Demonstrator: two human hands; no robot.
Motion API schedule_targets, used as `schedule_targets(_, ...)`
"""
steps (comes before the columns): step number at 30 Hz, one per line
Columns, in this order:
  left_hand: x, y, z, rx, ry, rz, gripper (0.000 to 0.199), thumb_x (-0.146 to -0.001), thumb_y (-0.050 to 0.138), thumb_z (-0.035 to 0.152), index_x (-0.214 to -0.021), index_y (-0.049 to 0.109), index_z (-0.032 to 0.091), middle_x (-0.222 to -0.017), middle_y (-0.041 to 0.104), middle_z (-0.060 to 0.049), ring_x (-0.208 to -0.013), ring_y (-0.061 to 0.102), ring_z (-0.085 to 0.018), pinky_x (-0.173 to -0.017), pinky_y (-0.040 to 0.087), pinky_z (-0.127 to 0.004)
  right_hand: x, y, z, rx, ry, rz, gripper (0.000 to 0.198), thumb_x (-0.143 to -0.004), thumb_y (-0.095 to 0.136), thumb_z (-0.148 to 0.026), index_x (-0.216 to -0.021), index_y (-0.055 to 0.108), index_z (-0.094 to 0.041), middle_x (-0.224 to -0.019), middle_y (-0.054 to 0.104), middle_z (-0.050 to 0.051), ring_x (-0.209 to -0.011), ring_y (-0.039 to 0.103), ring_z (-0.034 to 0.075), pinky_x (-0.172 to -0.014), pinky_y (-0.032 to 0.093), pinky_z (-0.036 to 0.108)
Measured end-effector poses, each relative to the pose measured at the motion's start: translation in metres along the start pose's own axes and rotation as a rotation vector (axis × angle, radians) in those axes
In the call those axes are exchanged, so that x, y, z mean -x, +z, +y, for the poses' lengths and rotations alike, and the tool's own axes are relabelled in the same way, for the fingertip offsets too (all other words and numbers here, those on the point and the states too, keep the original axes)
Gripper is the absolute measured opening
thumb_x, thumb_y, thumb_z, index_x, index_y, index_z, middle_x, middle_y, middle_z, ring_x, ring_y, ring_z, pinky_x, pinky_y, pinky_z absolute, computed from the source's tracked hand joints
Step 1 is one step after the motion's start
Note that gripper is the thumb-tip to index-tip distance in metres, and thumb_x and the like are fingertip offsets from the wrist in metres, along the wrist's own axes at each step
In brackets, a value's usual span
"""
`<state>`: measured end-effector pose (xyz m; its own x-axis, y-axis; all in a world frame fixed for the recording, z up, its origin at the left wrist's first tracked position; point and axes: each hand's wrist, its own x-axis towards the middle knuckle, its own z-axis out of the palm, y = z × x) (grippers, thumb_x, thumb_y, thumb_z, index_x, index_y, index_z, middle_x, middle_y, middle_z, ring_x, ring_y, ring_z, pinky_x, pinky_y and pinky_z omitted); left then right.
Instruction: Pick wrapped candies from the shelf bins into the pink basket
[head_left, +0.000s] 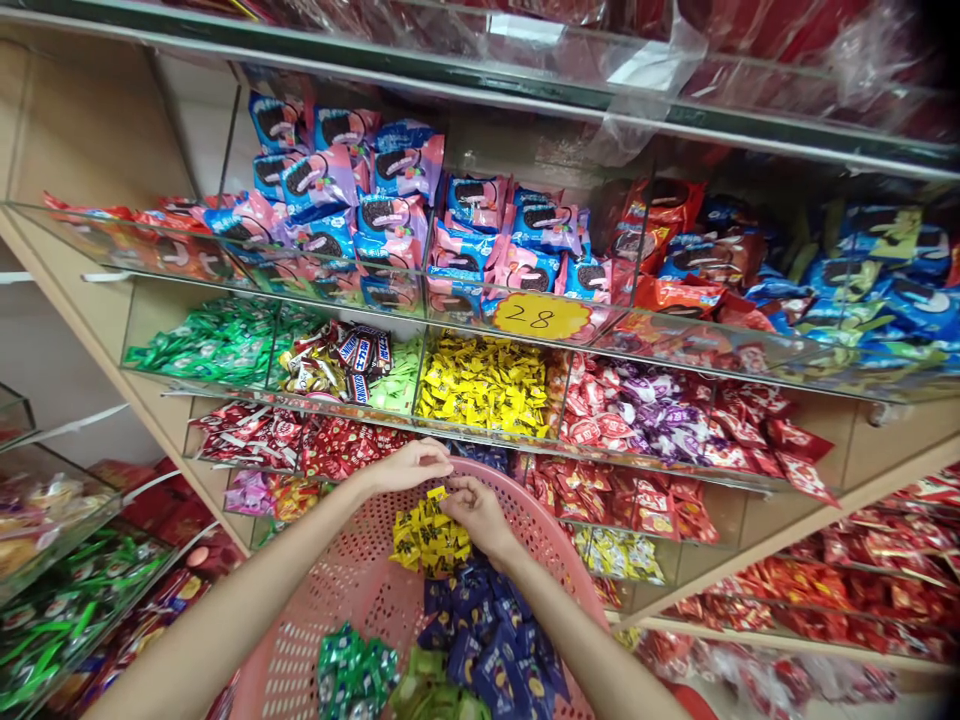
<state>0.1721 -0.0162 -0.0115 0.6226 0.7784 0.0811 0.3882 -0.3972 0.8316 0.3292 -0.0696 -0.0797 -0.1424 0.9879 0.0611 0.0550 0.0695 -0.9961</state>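
Observation:
A pink perforated plastic basket [289, 610] is in front of me below the shelves. My left hand [411, 465] is over its far rim, fingers loosely bent, with nothing visible in them. Inside the far part of the basket, my right hand [480, 512] has its fingertips closed at a yellow-wrapped candy [436, 494]. Right below lies a heap of yellow-wrapped candies [427, 540]. Dark blue packets [495, 640] fill the basket's right side. Nearer to me are green foil candies [356, 670] and light green packets [435, 690].
Glass-fronted shelves hold blue and pink cookie packs [322, 180], a yellow price tag [541, 316] reading 28, green candies [210, 340], Snickers bars [364, 350], yellow candies [487, 385] and purple-white candies [664, 415]. Another candy rack [67, 590] stands at lower left.

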Motion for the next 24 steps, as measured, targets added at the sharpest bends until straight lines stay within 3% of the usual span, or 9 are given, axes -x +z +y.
schedule_targets(6, -0.003, 0.003, -0.005, 0.028, 0.016, 0.017, 0.03, -0.075, 0.054, 0.043, -0.076, 0.065, 0.015, -0.095, 0.057, -0.004, -0.087, 0.052, -0.013, -0.081, 0.039, -0.025, 0.0, 0.017, 0.0, 0.473, -0.034, -0.058, 0.019, -0.067, 0.059, -0.019, -0.086, 0.057, -0.017, -0.059, 0.06, -0.004, -0.056, 0.055, 0.011, -0.056, 0.038, 0.02)
schedule_targets(14, -0.004, 0.003, -0.008, 0.027, -0.006, 0.016, 0.029, -0.074, 0.056, 0.042, -0.075, 0.065, 0.015, -0.099, 0.055, -0.004, -0.091, 0.052, -0.014, -0.082, 0.039, -0.024, -0.002, 0.047, -0.018, 1.007, -0.01, -0.043, 0.02, -0.076, 0.049, -0.02, -0.094, 0.058, -0.021, -0.078, 0.065, 0.003, -0.075, 0.06, 0.017, -0.062, 0.037, 0.024)
schedule_targets(24, -0.001, 0.002, 0.0, 0.011, -0.028, 0.008, 0.031, -0.072, 0.056, 0.045, -0.075, 0.066, 0.016, -0.1, 0.055, -0.004, -0.093, 0.051, -0.014, -0.083, 0.038, -0.024, 0.001, 0.062, -0.013, 1.274, -0.146, -0.064, 0.028, -0.084, 0.037, -0.015, -0.106, 0.054, -0.017, -0.097, 0.061, 0.012, -0.082, 0.061, 0.018, -0.068, 0.045, 0.027)
